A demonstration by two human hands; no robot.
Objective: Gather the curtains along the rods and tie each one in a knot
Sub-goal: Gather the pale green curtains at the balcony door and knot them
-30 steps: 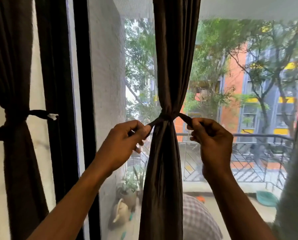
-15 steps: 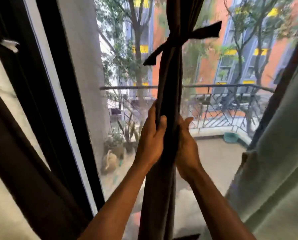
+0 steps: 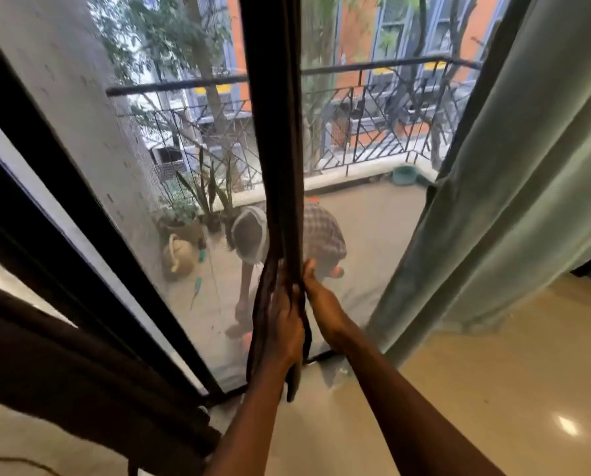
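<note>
Head view: the dark brown curtain (image 3: 273, 132) hangs in the middle of the picture, in front of the window pane, drawn into one narrow bundle of long upright folds. It looks smooth and nearly black, with a faint sheen, and its lower end loosens into separate pleats that end close to the floor (image 3: 493, 389). The left hand (image 3: 285, 324) grips the bundle low down, back of the hand toward the camera, fingers curled round several folds. The right hand (image 3: 323, 304) holds the bundle's right edge just beside the left, thumb lying up along the cloth and fingers gone behind it. A second dark curtain (image 3: 81, 372) slants across the lower left, beside the black window frame (image 3: 47, 166). A pale green curtain (image 3: 510, 201) hangs at the right. Outside, on the balcony, a person in a checked shirt (image 3: 318, 235) bends over near a watering can (image 3: 179, 255), potted plants (image 3: 198, 207) and the railing (image 3: 373, 108)
</note>
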